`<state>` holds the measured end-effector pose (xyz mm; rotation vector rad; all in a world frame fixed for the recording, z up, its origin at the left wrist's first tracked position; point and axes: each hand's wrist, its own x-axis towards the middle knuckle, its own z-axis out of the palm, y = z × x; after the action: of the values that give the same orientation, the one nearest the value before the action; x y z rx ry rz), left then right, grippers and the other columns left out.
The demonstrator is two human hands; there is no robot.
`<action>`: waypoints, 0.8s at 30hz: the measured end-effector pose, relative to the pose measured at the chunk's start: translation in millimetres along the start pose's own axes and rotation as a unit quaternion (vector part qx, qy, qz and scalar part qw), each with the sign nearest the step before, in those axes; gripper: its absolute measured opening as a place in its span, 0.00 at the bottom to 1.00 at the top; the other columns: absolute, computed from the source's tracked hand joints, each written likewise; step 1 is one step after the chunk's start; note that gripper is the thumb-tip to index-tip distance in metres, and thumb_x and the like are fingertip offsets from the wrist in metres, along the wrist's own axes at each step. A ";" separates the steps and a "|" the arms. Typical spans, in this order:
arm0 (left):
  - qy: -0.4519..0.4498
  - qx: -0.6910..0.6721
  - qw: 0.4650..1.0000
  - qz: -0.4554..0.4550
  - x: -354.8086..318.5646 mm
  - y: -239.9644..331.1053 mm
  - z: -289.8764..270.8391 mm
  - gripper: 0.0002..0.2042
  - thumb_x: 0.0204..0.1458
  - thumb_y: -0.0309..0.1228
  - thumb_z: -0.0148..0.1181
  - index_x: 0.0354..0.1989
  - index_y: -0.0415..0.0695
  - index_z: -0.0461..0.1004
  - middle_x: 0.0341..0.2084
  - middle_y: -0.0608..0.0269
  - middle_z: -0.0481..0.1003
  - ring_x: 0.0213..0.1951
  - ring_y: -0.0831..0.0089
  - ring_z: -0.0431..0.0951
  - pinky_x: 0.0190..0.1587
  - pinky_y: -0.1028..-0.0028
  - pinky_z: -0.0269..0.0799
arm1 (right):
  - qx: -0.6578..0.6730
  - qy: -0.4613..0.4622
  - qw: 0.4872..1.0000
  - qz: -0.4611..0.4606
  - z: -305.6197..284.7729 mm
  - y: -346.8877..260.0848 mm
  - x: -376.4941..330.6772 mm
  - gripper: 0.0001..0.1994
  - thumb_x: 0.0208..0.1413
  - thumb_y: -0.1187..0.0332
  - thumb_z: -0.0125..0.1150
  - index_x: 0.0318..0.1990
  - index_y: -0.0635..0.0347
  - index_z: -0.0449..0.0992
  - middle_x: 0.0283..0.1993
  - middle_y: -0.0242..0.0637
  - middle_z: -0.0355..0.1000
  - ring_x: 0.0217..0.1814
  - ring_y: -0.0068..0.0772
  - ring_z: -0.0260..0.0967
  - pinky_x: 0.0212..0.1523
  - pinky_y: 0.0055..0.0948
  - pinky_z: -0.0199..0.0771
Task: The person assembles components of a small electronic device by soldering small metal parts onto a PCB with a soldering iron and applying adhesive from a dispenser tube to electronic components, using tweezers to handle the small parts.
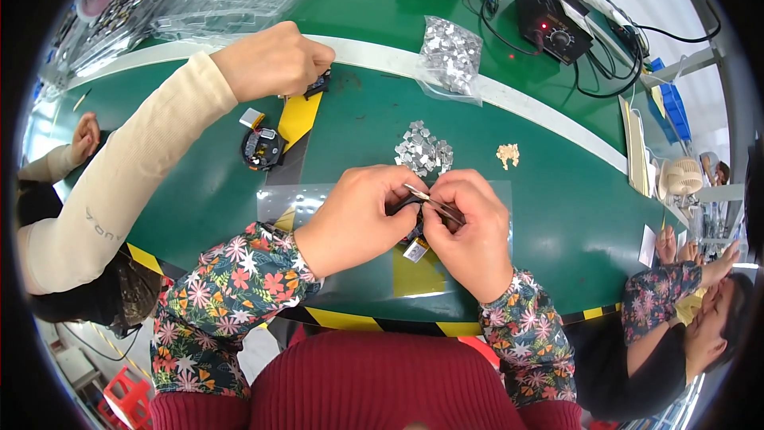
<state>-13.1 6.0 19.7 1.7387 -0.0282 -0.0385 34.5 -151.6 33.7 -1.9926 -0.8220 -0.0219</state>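
My left hand [358, 215] and my right hand [469, 227] meet over the green table [557, 215], near its front edge. My left hand grips a small dark part, mostly hidden between my fingers. My right hand pinches metal tweezers [434, 201] whose tips point left onto that part. A small silver battery [415, 250] hangs below the part. A loose heap of small silver pieces [423, 151] lies just beyond my hands.
A co-worker's hand [274, 60] in a cream sleeve reaches in from the left, above a round black device [261, 147]. A clear bag of silver pieces [451, 56], a black soldering station [553, 28] and cables sit farther back. Another person [692, 310] sits at the right.
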 end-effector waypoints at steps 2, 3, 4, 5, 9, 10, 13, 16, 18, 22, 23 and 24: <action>0.002 -0.011 1.000 0.005 0.9 0.2 0.1 0.09 0.46 0.17 0.52 0.37 0.34 0.72 0.25 0.64 0.74 0.24 0.85 0.72 0.25 0.82 0.69 | -0.015 -0.002 1.000 0.002 0.5 -0.9 -0.2 0.08 0.38 0.81 0.60 0.28 0.63 0.68 0.34 0.38 0.67 0.24 0.34 0.68 0.23 0.27 0.69; 0.003 -0.010 1.000 -0.002 0.7 2.5 -0.5 0.09 0.45 0.16 0.52 0.37 0.34 0.72 0.26 0.64 0.74 0.25 0.84 0.73 0.26 0.82 0.70 | -0.030 -0.005 1.000 0.004 0.5 -1.8 -0.3 0.08 0.37 0.81 0.59 0.27 0.62 0.68 0.33 0.38 0.67 0.24 0.36 0.68 0.23 0.28 0.69; 0.003 -0.009 1.000 -0.009 0.7 3.8 -0.7 0.10 0.44 0.15 0.52 0.37 0.34 0.72 0.27 0.63 0.74 0.27 0.83 0.73 0.26 0.82 0.70 | -0.030 -0.004 1.000 0.005 0.5 -2.4 -0.1 0.08 0.37 0.81 0.59 0.27 0.62 0.68 0.33 0.38 0.67 0.24 0.36 0.68 0.23 0.28 0.69; 0.002 -0.009 1.000 -0.010 1.2 3.0 -1.1 0.10 0.44 0.15 0.52 0.37 0.34 0.72 0.27 0.63 0.74 0.27 0.83 0.73 0.26 0.82 0.70 | -0.048 -0.005 0.999 -0.019 0.5 -2.8 0.6 0.09 0.37 0.82 0.59 0.27 0.62 0.68 0.33 0.38 0.67 0.25 0.37 0.68 0.23 0.28 0.69; 0.022 0.022 0.998 0.054 0.7 2.2 0.4 0.10 0.41 0.17 0.53 0.34 0.35 0.73 0.26 0.58 0.73 0.28 0.74 0.74 0.28 0.78 0.71 | -0.124 -0.007 0.987 -0.098 0.3 -5.7 1.1 0.09 0.36 0.82 0.58 0.27 0.62 0.67 0.32 0.38 0.65 0.25 0.39 0.67 0.24 0.30 0.69; 0.034 0.001 0.998 0.057 0.9 5.4 1.0 0.09 0.40 0.19 0.54 0.32 0.36 0.73 0.25 0.54 0.72 0.27 0.66 0.75 0.28 0.74 0.70 | -0.124 -0.006 0.988 -0.097 0.2 -5.3 1.4 0.09 0.36 0.82 0.58 0.27 0.62 0.67 0.32 0.38 0.65 0.25 0.39 0.67 0.24 0.30 0.69; 0.040 0.000 0.999 0.031 -2.1 6.3 2.3 0.08 0.42 0.20 0.55 0.32 0.36 0.72 0.24 0.55 0.72 0.25 0.69 0.75 0.26 0.75 0.70 | -0.014 -0.011 1.000 -0.013 -1.6 -2.6 3.9 0.08 0.37 0.82 0.57 0.27 0.63 0.66 0.31 0.38 0.65 0.25 0.38 0.66 0.25 0.30 0.68; 0.031 -0.031 0.999 0.016 -2.3 5.0 5.2 0.07 0.44 0.20 0.55 0.33 0.35 0.73 0.23 0.58 0.72 0.24 0.74 0.74 0.25 0.77 0.69 | 0.108 -0.101 0.964 0.220 -12.1 0.7 6.9 0.09 0.38 0.79 0.59 0.27 0.64 0.65 0.30 0.35 0.64 0.24 0.25 0.62 0.25 0.23 0.63; 0.007 -0.020 1.000 0.008 -1.1 3.8 7.1 0.06 0.45 0.19 0.54 0.33 0.35 0.73 0.23 0.60 0.73 0.23 0.78 0.73 0.25 0.79 0.69 | 0.111 -0.106 0.961 0.231 -13.6 4.2 7.2 0.09 0.39 0.77 0.60 0.27 0.63 0.65 0.28 0.33 0.62 0.23 0.20 0.59 0.24 0.21 0.61; -0.013 -0.154 0.987 -0.049 0.6 -1.6 2.0 0.09 0.49 0.16 0.51 0.38 0.34 0.72 0.26 0.69 0.73 0.28 0.87 0.71 0.28 0.85 0.67 | 0.185 -0.087 0.955 0.214 -23.0 11.2 10.0 0.07 0.46 0.72 0.62 0.30 0.63 0.70 0.29 0.28 0.63 0.22 0.15 0.56 0.23 0.19 0.57; -0.017 -0.167 0.984 -0.053 1.6 -0.9 0.1 0.08 0.49 0.16 0.51 0.38 0.34 0.72 0.27 0.68 0.74 0.28 0.87 0.72 0.29 0.85 0.68 | 0.258 -0.042 0.938 0.228 -32.4 8.3 10.3 0.06 0.50 0.70 0.59 0.31 0.63 0.70 0.30 0.28 0.64 0.22 0.16 0.56 0.24 0.18 0.57; -0.019 -0.180 0.982 -0.055 3.4 0.8 -1.3 0.08 0.50 0.17 0.51 0.38 0.33 0.72 0.28 0.68 0.74 0.29 0.87 0.73 0.30 0.85 0.68 | 0.328 0.003 0.914 0.238 -41.7 4.9 10.9 0.06 0.55 0.69 0.56 0.32 0.62 0.71 0.32 0.28 0.65 0.23 0.16 0.57 0.25 0.17 0.57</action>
<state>-9.6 7.0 20.7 1.3760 0.0453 -0.1503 58.3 -179.8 56.6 -1.4892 -0.2551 0.4713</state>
